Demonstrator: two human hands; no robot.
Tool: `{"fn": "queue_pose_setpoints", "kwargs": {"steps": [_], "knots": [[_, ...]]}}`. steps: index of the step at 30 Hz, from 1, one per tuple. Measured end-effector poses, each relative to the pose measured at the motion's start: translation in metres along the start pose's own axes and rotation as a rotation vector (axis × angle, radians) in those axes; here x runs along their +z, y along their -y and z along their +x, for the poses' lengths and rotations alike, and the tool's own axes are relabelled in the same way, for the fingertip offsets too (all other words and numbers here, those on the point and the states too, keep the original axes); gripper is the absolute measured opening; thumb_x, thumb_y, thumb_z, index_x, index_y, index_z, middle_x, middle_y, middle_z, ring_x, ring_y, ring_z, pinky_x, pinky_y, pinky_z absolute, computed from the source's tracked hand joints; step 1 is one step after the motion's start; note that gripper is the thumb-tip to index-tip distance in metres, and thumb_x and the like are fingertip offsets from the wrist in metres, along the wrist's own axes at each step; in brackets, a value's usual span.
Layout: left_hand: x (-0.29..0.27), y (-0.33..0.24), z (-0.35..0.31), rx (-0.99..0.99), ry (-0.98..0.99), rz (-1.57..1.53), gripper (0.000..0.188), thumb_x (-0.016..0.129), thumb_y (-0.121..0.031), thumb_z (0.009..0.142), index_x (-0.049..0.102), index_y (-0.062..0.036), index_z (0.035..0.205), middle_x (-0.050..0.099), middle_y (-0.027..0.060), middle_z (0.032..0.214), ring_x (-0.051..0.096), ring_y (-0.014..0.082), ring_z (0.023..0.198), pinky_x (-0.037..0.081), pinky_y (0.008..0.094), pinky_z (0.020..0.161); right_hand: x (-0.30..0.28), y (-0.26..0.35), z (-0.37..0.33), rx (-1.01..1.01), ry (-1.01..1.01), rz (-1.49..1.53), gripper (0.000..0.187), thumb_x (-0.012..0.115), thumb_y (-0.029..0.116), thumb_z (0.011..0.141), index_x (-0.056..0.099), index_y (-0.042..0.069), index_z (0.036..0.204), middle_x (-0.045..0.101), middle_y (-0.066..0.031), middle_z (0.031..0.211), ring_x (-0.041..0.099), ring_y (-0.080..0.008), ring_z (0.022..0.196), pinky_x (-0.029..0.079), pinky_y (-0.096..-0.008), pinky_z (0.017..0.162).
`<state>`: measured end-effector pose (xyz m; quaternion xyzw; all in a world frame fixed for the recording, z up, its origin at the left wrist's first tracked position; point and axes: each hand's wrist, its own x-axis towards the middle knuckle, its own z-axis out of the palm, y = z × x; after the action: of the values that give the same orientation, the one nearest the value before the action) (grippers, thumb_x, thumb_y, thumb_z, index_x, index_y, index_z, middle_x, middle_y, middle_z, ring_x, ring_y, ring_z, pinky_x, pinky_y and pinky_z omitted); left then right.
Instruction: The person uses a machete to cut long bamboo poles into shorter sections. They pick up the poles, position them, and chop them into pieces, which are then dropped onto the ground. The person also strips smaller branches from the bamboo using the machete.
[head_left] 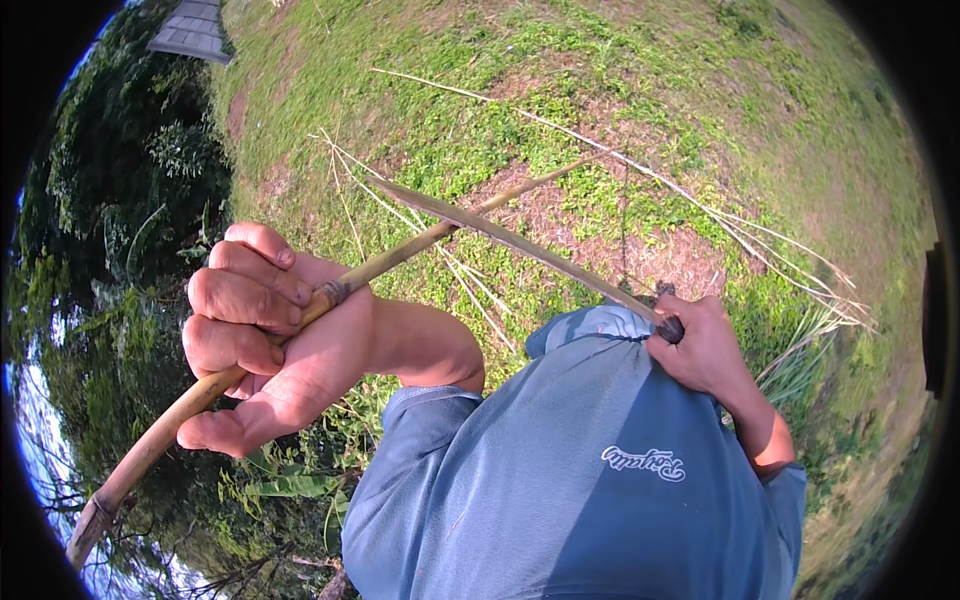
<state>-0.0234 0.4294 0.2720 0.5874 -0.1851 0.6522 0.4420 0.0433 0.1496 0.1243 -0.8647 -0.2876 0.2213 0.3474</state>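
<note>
Head view: left hand curled tight round one yellow-green, jointed cane stalk slanting over the grass; right hand fisted on one long grey-brown, dark-ended blade crossing it, contact unclear. I'd fear smooth cane deflecting the edge towards left fingers. Pale dry strips: several, overlapping, uncountable.

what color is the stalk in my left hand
The stalk is yellowish green, turning tan-brown toward its lower-left end; it shows best in the head view.
</note>
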Motion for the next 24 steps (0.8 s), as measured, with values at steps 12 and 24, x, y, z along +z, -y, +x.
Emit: {"fn": "queue_pose_setpoints", "kwargs": {"steps": [12, 24], "knots": [[0.006, 0.01, 0.006, 0.092, -0.255, 0.414, 0.062, 0.025, -0.061, 0.097, 0.03, -0.014, 0.057, 0.027, -0.001, 0.049, 0.025, 0.0102, 0.044, 0.026, 0.0254, 0.043, 0.009, -0.023, 0.008, 0.039, 0.138, 0.048, 0.02, 0.067, 0.022, 0.068, 0.064, 0.005, 0.078, 0.057, -0.0169, 0.057, 0.059, -0.0366, 0.056, 0.047, -0.0437, 0.055], [-0.04, 0.006, 0.075, -0.178, -0.23, 0.049, 0.033, 0.036, -0.027, 0.098, 0.042, -0.0125, 0.069, 0.035, -0.002, 0.051, 0.031, 0.0088, 0.039, 0.033, 0.0258, 0.044, 0.023, -0.056, 0.012, 0.223, -0.051, 0.094, 0.024, 0.067, 0.023, 0.07, 0.064, 0.002, 0.082, 0.06, -0.0176, 0.066, 0.061, -0.0335, 0.065, 0.046, -0.0427, 0.062]]}}
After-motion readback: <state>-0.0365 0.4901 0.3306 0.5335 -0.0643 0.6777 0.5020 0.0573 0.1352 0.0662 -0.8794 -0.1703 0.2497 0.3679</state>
